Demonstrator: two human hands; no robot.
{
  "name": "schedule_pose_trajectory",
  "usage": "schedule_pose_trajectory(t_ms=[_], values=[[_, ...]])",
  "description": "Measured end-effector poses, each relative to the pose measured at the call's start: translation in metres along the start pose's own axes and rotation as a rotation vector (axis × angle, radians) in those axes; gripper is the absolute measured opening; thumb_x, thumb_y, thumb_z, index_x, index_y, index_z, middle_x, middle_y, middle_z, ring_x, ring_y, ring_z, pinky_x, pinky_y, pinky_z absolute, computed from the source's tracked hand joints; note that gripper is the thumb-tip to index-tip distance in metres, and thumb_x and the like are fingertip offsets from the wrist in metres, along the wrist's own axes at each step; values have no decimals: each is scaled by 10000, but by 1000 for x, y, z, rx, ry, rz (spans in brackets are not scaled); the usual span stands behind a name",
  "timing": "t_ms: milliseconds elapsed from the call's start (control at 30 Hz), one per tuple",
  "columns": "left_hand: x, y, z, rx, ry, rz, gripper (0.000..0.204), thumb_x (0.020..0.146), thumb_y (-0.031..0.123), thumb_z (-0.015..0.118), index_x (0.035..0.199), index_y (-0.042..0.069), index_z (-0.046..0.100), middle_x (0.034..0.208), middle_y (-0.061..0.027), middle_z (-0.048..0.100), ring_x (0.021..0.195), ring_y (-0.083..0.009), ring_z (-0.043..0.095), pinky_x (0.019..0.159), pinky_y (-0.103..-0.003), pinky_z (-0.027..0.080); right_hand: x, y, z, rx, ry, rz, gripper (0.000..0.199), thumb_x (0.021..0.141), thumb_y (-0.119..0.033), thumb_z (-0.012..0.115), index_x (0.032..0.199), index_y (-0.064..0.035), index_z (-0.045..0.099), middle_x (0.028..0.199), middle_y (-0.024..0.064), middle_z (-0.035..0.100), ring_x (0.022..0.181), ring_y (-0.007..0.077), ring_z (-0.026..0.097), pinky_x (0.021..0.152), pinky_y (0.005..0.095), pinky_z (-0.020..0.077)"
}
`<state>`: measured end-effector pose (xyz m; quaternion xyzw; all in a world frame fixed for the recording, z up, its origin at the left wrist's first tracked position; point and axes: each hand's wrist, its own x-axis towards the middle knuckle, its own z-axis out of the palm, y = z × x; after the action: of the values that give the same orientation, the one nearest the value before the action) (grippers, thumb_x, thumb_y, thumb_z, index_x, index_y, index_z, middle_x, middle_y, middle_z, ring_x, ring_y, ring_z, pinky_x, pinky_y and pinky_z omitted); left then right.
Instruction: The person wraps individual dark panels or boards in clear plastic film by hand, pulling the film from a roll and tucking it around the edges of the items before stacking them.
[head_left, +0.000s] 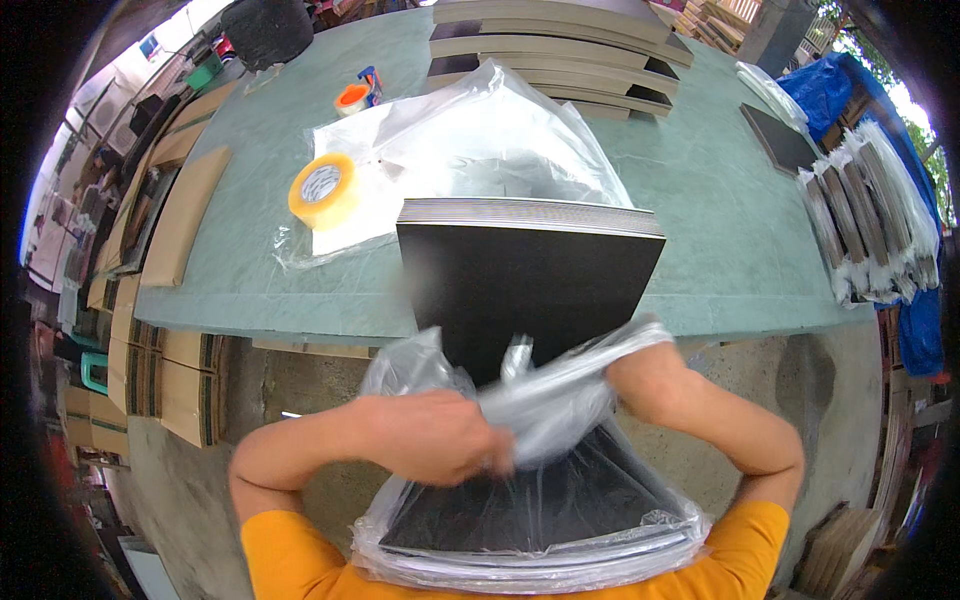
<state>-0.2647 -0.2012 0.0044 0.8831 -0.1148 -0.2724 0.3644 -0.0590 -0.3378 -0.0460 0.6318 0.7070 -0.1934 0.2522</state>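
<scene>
Clear plastic bag (545, 400), crinkled, half-covers a flat black board stack (530, 290); left hand (440, 437) clenches it, right hand (625, 375) hidden inside, grip unclear.

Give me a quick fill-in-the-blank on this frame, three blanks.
1. Both hands, left hand included, grip a clear plastic ____ around the stack of black boards.
2. The roll of yellow tape lies to the person's ____ of that stack.
3. The table top is ____ in colour.

Missing: bag; left; green
</scene>
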Motion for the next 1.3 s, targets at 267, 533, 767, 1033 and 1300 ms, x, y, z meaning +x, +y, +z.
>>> schedule_pose_trajectory(t_ms=[267, 533, 767, 1033, 1300], values=[[17, 14, 46, 451, 318, 10, 169, 678, 116, 516, 810, 10, 526, 654, -116, 569, 559, -230, 584, 448, -314, 475, -9, 16, -3, -402, 568, 151, 304, 704, -103, 488, 992, -52, 573, 977, 88, 583, 952, 252, 529, 885, 418, 335], [-9, -40, 50, 659, 175, -649, 173, 683, 136, 570, 829, 43, 576, 636, -75, 600, 640, -194, 618, 500, -335, 481, -38, -2, -26, 21, 87, -194, 107, 655, -133, 573, 698, -47, 620, 665, 110, 596, 737, 267, 586, 722, 349, 446], [-39, -14, 36, -299, 529, -46, 105, 672, 135, 632, 640, 56, 572, 649, -95, 582, 602, -187, 587, 533, -298, 462, -28, 42, -7, 990, 1265, 269, 144, 695, -105, 568, 825, -43, 568, 731, 91, 563, 674, 195, 554, 624, 302, 442], [-41, -90, -8, 585, 1706, -651, 507, 661, -25, 554, 1132, 153, 503, 987, -60, 512, 721, -184, 543, 567, -278, 456, 2, 10, -11, 505, 1366, 322, 518, 574, 53, 453, 1077, -60, 514, 1091, 155, 503, 1025, 329, 451, 877, 393, 350], [-36, -64, 6, 709, 1372, -449, 508, 577, -40, 566, 1042, 166, 574, 1006, -58, 520, 765, -210, 549, 576, -282, 478, -34, 34, 19, 684, 1275, 225, 480, 575, 130, 517, 1005, -68, 592, 989, 115, 555, 897, 210, 526, 763, 289, 421]])
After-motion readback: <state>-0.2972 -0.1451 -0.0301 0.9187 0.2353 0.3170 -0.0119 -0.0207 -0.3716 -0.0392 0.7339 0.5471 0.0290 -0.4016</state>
